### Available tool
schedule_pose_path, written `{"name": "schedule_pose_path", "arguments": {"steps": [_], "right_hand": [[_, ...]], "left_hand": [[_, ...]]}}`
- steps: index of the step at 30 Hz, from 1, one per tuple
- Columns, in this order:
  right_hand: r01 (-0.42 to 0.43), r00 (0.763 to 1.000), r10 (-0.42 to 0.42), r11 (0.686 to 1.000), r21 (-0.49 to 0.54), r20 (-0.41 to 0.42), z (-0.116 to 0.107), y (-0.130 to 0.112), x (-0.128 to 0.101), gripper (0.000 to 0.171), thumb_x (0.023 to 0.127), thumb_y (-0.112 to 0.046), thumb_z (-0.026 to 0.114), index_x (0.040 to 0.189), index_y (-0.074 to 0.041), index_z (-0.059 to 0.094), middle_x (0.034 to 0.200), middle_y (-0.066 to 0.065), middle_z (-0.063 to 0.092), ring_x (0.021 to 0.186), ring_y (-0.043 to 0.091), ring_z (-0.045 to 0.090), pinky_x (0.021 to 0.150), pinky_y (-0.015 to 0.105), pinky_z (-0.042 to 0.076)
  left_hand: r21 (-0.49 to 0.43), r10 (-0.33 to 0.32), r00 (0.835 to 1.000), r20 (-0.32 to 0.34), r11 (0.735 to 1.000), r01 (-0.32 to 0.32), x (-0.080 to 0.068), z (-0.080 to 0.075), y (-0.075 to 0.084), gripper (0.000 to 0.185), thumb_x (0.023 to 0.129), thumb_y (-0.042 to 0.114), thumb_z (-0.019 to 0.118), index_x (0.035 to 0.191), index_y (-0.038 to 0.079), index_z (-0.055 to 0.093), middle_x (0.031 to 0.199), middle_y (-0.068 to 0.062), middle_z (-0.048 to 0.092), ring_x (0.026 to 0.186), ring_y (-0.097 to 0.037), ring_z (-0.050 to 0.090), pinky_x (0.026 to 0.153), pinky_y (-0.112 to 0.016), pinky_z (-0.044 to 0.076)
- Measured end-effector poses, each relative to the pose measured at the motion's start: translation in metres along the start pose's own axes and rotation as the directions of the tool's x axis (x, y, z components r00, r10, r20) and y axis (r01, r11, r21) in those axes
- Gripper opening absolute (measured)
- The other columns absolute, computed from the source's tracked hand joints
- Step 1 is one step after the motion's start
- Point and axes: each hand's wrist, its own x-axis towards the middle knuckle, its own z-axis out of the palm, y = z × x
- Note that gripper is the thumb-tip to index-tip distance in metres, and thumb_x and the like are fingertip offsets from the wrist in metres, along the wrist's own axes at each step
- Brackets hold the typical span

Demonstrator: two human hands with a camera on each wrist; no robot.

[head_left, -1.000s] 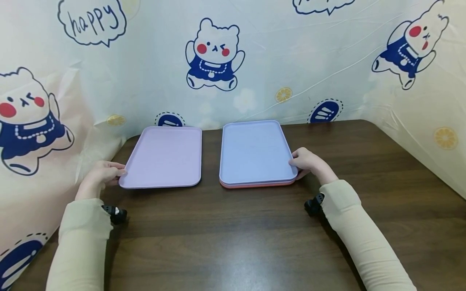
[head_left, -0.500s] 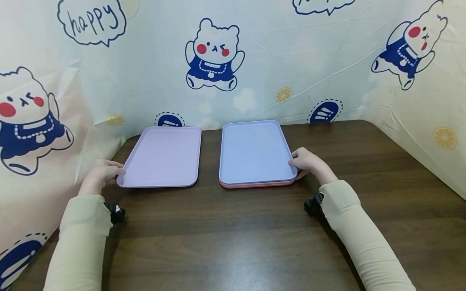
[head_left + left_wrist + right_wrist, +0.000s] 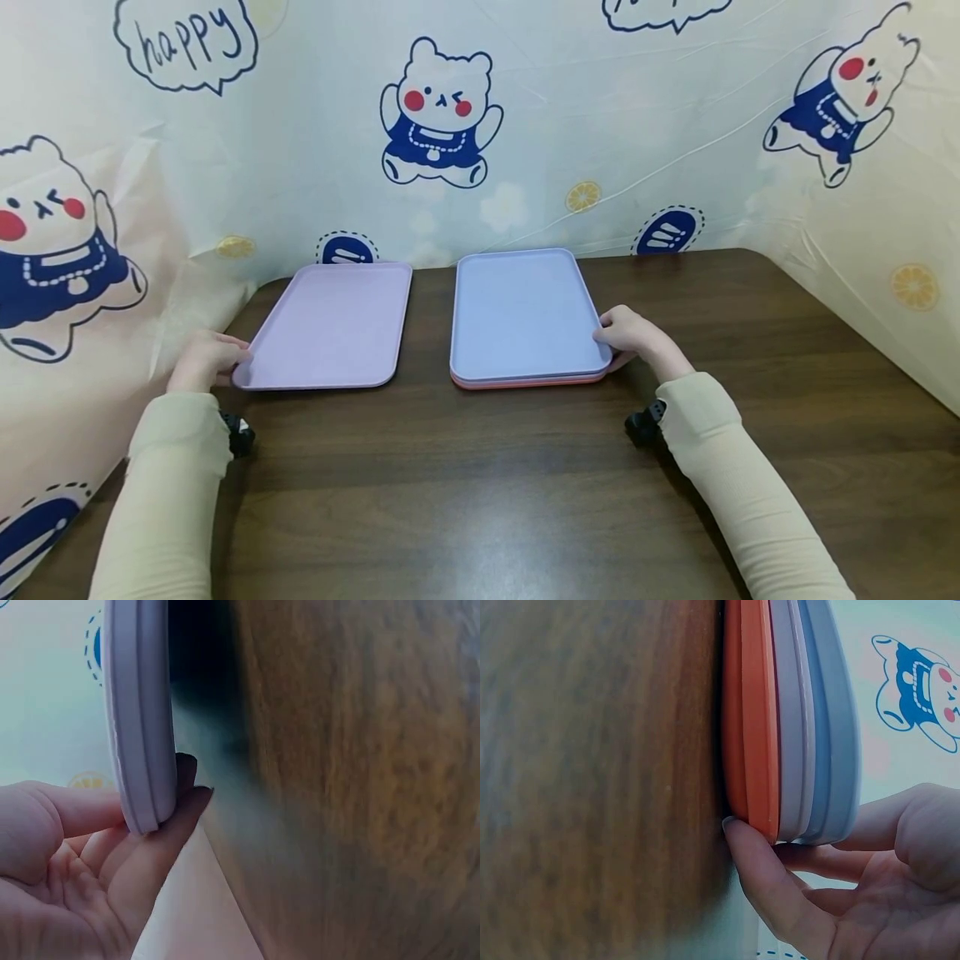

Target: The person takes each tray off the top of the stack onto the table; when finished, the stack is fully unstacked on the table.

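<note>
In the head view, my left hand (image 3: 208, 360) pinches a lilac rectangular tray (image 3: 326, 327) at its near left corner. The left wrist view shows the thumb on the upper face of the lilac tray (image 3: 139, 712) and fingers underneath, with a dark gap between that edge and the table. Right of it lies a stack of trays, the light blue tray (image 3: 525, 312) on top. The right wrist view reveals a greyish-lilac tray (image 3: 791, 735) in the middle and an orange-red tray (image 3: 754, 735) at the bottom. My right hand (image 3: 632, 332) grips the stack's near right corner, thumb on top.
The trays are near the back of a dark wooden table (image 3: 480, 483). A patterned sheet (image 3: 540, 125) with bears hangs behind and along both sides. Each wrist carries a small black camera; the right camera (image 3: 645, 425) is close to the tabletop.
My left hand has slid the lilac tray a little leftward, widening the gap to the stack. The right hand and the stack have stayed in place.
</note>
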Motion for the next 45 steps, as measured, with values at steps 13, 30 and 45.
{"name": "schedule_pose_path", "arguments": {"steps": [13, 30, 45], "right_hand": [[0.005, 1.0, -0.005, 1.0, 0.017, 0.006, 0.001, -0.002, 0.001, 0.034, 0.095, -0.007, 0.042, 0.12, 0.015, 0.05, 0.101, 0.023, 0.057, 0.079, 0.022, 0.063, 0.068, 0.037, 0.058], [-0.007, 1.0, 0.006, 1.0, -0.026, -0.015, -0.003, -0.001, 0.0, 0.032, 0.096, -0.009, 0.044, 0.118, 0.013, 0.051, 0.104, 0.024, 0.055, 0.083, 0.025, 0.062, 0.068, 0.036, 0.058], [-0.008, 1.0, 0.008, 1.0, -0.011, -0.002, -0.001, 0.0, 0.001, 0.035, 0.096, -0.01, 0.043, 0.122, 0.013, 0.049, 0.106, 0.025, 0.055, 0.085, 0.026, 0.062, 0.068, 0.036, 0.058]], "left_hand": [[0.305, 0.06, 0.985, -0.159, 0.952, -0.009, -0.01, 0.006, 0.006, 0.017, 0.068, 0.008, 0.053, 0.072, -0.005, 0.064, 0.073, -0.019, 0.058, 0.063, -0.029, 0.052, 0.049, -0.034, 0.043], [0.357, 0.012, 0.974, -0.225, 0.931, 0.071, -0.004, 0.012, 0.012, 0.035, 0.077, 0.009, 0.052, 0.097, -0.02, 0.054, 0.1, -0.039, 0.049, 0.082, -0.045, 0.046, 0.062, -0.049, 0.045], [0.392, 0.064, 0.97, -0.233, 0.919, 0.034, -0.006, 0.009, 0.007, 0.031, 0.077, 0.005, 0.042, 0.091, -0.021, 0.053, 0.095, -0.04, 0.05, 0.081, -0.045, 0.049, 0.063, -0.05, 0.045]]}}
